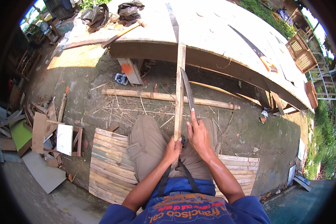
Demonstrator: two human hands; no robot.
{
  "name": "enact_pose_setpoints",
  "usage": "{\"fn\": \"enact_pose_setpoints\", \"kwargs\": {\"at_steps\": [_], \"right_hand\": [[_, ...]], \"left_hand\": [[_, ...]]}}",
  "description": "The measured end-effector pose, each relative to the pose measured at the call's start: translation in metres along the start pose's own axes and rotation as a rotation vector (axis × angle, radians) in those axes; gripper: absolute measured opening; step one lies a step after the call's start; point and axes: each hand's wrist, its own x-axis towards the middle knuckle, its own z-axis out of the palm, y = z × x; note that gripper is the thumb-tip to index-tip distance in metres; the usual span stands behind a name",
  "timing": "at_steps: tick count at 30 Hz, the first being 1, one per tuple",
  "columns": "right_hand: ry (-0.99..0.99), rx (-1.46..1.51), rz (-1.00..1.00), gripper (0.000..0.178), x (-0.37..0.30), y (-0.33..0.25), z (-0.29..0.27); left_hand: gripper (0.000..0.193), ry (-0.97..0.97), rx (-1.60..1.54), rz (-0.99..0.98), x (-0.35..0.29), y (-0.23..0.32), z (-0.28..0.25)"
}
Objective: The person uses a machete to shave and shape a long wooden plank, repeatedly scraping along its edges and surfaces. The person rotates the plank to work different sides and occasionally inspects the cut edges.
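My left hand [171,151] is closed around the lower end of a long, pale bamboo strip [179,87] between my knees. The strip points away from me, its far end at the near edge of the white-topped table [209,35]; whether it touches the table I cannot tell. In my right hand [199,140] is a long-bladed knife [187,89], its handle hidden in my grip and my index finger stretched toward the blade. The blade lies close along the strip's right side, tip pointing away from me.
A hammer [119,35], black plastic bags [95,15] and an orange-handled handsaw [254,49] lie on the table. Below, a bamboo pole [149,95] crosses the littered ground. Bamboo slats [110,164] extend on both sides of me. Scrap boards [39,132] are piled at left.
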Motion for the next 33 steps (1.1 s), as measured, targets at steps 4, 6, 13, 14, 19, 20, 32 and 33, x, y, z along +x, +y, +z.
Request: {"fn": "enact_pose_setpoints", "kwargs": {"at_steps": [4, 6, 13, 14, 19, 20, 32, 33], "right_hand": [[0.034, -0.017, -0.023, 0.059, 0.018, -0.006, -0.002], [0.050, -0.037, -0.029, 0.058, 0.021, -0.004, -0.001], [0.045, 0.005, -0.004, 0.055, 0.014, 0.002, 0.003], [0.087, -0.005, -0.014, 0.055, 0.024, 0.004, 0.003], [0.077, -0.063, 0.036, 0.053, 0.032, 0.000, 0.001], [0.072, -0.047, 0.018, 0.053, 0.028, 0.002, 0.003], [0.137, -0.074, -0.080, 0.058, 0.059, -0.003, 0.008], [0.105, -0.067, -0.085, 0.058, 0.046, 0.005, 0.011]], "left_hand": [[0.021, -0.009, -0.005, 0.013, -0.001, -0.003, -0.003], [0.021, -0.021, -0.011, 0.008, -0.001, 0.002, -0.001], [0.022, -0.015, 0.012, -0.002, 0.005, 0.004, -0.003], [0.022, -0.016, 0.004, -0.017, 0.001, 0.002, -0.001], [0.021, -0.027, -0.071, -0.020, 0.006, 0.003, -0.007], [0.021, -0.020, -0.068, -0.020, 0.005, 0.003, -0.006], [0.020, -0.031, -0.160, -0.099, -0.012, 0.030, 0.004], [0.021, -0.031, -0.151, -0.095, -0.015, 0.031, 0.000]]}}
